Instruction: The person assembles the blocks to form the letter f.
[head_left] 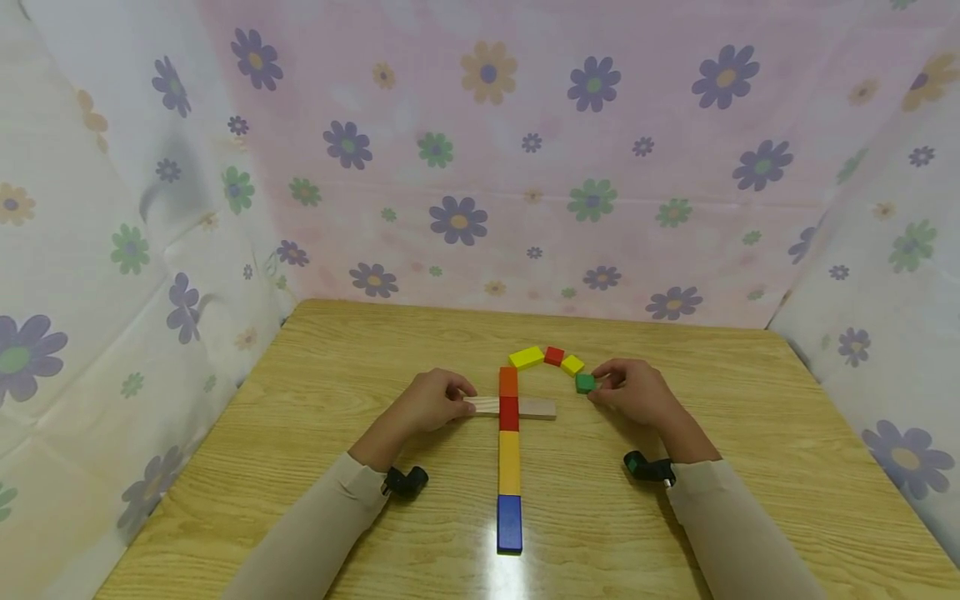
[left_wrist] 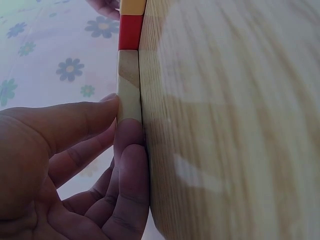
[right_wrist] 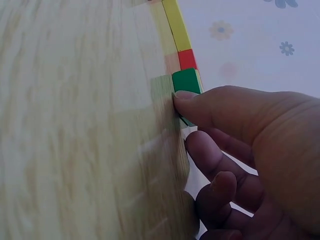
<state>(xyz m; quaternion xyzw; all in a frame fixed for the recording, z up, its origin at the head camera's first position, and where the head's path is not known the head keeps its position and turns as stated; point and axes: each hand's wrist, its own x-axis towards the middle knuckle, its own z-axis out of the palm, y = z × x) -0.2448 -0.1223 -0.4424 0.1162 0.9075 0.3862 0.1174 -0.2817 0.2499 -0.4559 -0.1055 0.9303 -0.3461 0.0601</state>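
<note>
Thumb and fingers of my left hand [head_left: 435, 402] pinch the outer end of a plain wooden block [head_left: 486, 405], which lies against the left side of a red block [head_left: 509, 414]. Opposite it, a second plain wooden block [head_left: 537, 408] extends to the right. My right hand [head_left: 637, 392] pinches a green block [head_left: 585, 383] between thumb and finger, low at the tabletop. This green block stands at the lower end of a curve made of a long yellow block [head_left: 527, 358], a small red block [head_left: 554, 356] and a small yellow block [head_left: 572, 365].
An orange block [head_left: 508, 381] tops the straight column, with a yellow-orange block [head_left: 509, 462] and a blue block [head_left: 509, 523] below the red one. Flowered cloth [head_left: 487, 167] surrounds the wood-grain table [head_left: 337, 350] at the back and sides.
</note>
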